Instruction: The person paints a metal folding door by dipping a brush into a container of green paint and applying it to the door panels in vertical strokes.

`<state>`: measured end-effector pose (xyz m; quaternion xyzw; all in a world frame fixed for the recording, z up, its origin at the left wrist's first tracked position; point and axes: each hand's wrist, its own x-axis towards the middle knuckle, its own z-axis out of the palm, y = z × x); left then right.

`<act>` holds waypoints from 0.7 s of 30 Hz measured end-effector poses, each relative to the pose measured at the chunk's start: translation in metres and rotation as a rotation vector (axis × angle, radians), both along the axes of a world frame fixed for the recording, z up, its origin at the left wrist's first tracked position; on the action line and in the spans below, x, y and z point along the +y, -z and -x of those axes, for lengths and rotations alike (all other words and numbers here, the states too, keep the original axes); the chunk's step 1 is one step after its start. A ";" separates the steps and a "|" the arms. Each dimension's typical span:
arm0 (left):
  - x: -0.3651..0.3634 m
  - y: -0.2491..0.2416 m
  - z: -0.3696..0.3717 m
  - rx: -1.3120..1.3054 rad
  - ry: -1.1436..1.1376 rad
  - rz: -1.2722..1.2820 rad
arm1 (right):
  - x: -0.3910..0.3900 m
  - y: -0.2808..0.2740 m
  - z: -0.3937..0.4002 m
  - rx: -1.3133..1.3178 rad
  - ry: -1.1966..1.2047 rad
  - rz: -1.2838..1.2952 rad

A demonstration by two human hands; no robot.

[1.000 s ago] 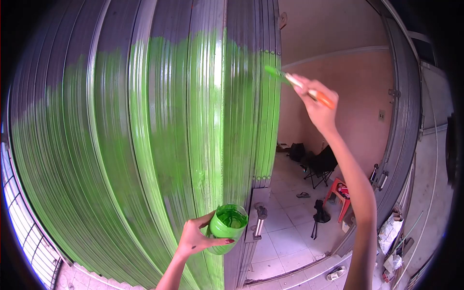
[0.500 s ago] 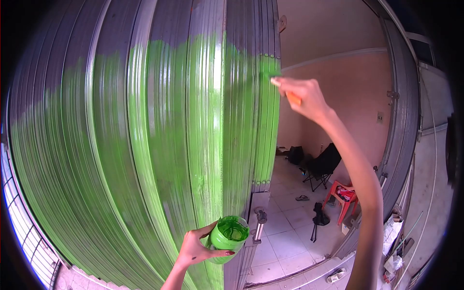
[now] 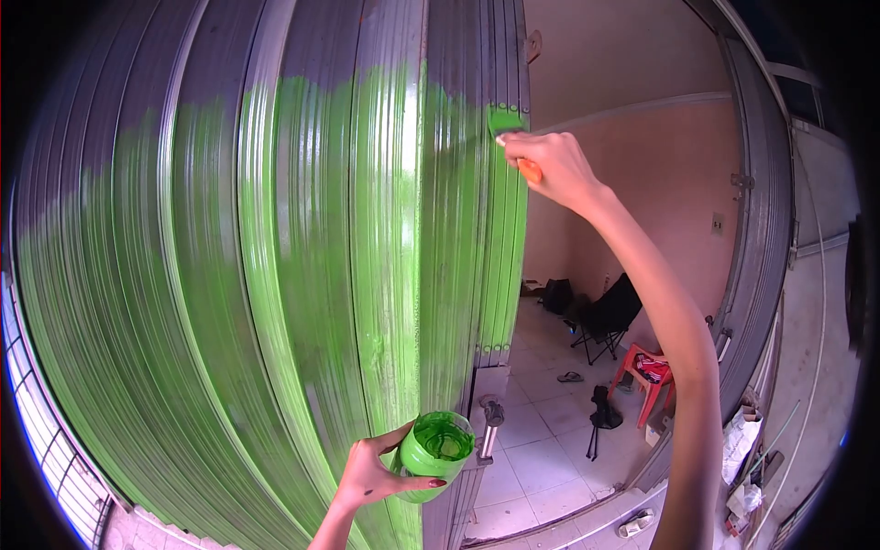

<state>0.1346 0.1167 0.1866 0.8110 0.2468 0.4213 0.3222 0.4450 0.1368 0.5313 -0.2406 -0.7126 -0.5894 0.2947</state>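
My right hand (image 3: 548, 165) is raised and grips a paintbrush (image 3: 510, 130) with an orange handle; its green-loaded bristles press against the right edge of the folding metal gate (image 3: 275, 257). The gate's ribbed slats are grey at the top and coated in wet green paint lower down. Low in the view, my left hand (image 3: 371, 474) holds a cut plastic cup of green paint (image 3: 434, 451) upright, close to the gate's lock bracket (image 3: 493, 417).
Beyond the gate's open edge lies a tiled room with a pink wall (image 3: 660, 202). On its floor stand a black folding chair (image 3: 603, 316), a red plastic stool (image 3: 649, 374), a dark bag (image 3: 555, 295) and sandals. A grey door frame (image 3: 765, 229) rises at right.
My right hand has swung the brush leftward from mid-air onto the gate's edge, then slightly upward. The paint cup has sunk a little lower in view.
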 end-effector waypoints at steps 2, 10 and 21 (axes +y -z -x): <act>0.001 0.002 -0.001 -0.018 0.008 0.003 | -0.010 -0.006 0.001 0.086 0.062 0.109; -0.005 -0.003 -0.003 0.007 0.022 0.044 | -0.005 0.042 0.005 0.021 0.107 0.112; -0.002 0.009 0.002 0.003 0.029 0.021 | -0.045 0.074 0.012 0.181 -0.023 0.571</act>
